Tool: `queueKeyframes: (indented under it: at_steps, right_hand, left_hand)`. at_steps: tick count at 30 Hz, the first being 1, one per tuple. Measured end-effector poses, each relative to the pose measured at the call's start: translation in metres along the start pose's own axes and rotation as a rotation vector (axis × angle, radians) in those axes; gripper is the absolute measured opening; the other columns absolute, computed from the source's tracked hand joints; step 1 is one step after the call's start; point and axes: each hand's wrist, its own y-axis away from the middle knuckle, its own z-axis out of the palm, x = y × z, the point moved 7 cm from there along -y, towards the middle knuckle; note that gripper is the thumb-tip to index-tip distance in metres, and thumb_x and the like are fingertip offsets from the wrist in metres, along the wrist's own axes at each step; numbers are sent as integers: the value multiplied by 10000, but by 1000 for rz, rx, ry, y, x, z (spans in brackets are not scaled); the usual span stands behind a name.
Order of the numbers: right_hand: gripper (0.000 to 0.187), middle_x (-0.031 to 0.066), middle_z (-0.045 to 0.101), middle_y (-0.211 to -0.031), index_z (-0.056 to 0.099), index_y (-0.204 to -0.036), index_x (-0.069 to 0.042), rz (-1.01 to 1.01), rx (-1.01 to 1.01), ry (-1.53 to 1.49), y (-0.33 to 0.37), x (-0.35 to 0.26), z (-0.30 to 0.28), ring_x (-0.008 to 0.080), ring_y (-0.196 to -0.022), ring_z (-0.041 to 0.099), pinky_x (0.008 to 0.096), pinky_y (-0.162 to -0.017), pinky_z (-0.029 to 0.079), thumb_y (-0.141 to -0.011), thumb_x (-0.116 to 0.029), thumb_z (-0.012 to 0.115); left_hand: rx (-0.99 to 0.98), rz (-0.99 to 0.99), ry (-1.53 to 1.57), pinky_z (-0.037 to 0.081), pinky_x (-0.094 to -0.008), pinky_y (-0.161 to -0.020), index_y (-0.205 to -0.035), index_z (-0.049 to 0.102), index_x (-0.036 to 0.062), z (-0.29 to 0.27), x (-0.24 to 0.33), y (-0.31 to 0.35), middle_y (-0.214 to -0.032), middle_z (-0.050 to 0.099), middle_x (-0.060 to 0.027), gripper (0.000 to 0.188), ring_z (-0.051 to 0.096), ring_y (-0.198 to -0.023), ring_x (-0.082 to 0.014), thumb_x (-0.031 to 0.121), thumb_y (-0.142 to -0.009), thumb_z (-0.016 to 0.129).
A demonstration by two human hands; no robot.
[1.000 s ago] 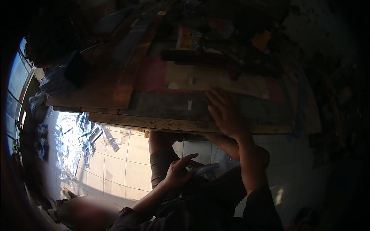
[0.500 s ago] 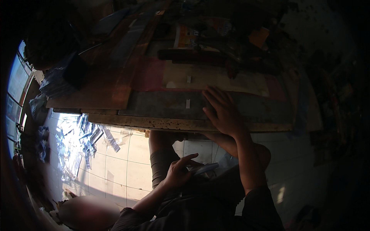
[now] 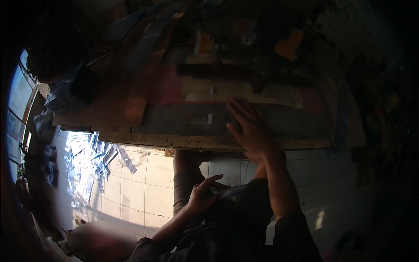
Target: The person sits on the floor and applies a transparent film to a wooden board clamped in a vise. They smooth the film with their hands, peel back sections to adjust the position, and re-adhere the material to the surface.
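My left hand point(image 3: 203, 195) is over my lap, closed on a flat, pale grey thing point(image 3: 233, 191) whose kind I cannot make out; one finger stretches across above it. My right hand point(image 3: 249, 126) lies open on the table, fingers apart, near the dark grey surface point(image 3: 174, 118) at the front edge. Its fingertips reach the edge of a cream strip point(image 3: 235, 94) that lies over a red sheet point(image 3: 168, 87). Two small whitish pieces lie left of this hand: one piece point(image 3: 210, 118) on the grey surface, another point(image 3: 211, 90) on the cream strip.
A long dark bar point(image 3: 214, 70) crosses above the cream strip, with dim machinery behind it. Brown boards point(image 3: 104, 96) cover the table's left side. Plastic scraps point(image 3: 89, 161) are heaped on the tiled floor point(image 3: 157, 174) at left. A blurred rounded shape point(image 3: 102, 240) is at lower left.
My right leg has swung inward, to the left. The dark bar shows slightly lower in the picture. Both hands stay nearly in place.
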Motion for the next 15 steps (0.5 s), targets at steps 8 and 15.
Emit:
queueKeyframes:
  at_steps: [8, 15]
  right_hand:
    - [547, 166, 465, -1571, 513, -1485, -36, 5, 32, -5, 4, 2, 1, 328, -1492, 387, 484, -1235, 295, -1008, -282, 615]
    - [463, 156, 551, -1498, 596, -1392, -10, -9, 84, -141, 16, -2, -9, 327, -1438, 463, 491, -1211, 334, -991, -235, 654]
  left_hand:
    - [63, -66, -77, 613, -344, -832, -1388, 591, 65, 3, 3, 0, -1032, 775, -127, 600, 773, -947, -219, -45, -805, 681]
    - [59, -203, -33, 610, -336, -835, -1393, 591, 57, 4, -9, 4, -1047, 773, -131, 574, 770, -944, -198, -26, -831, 672]
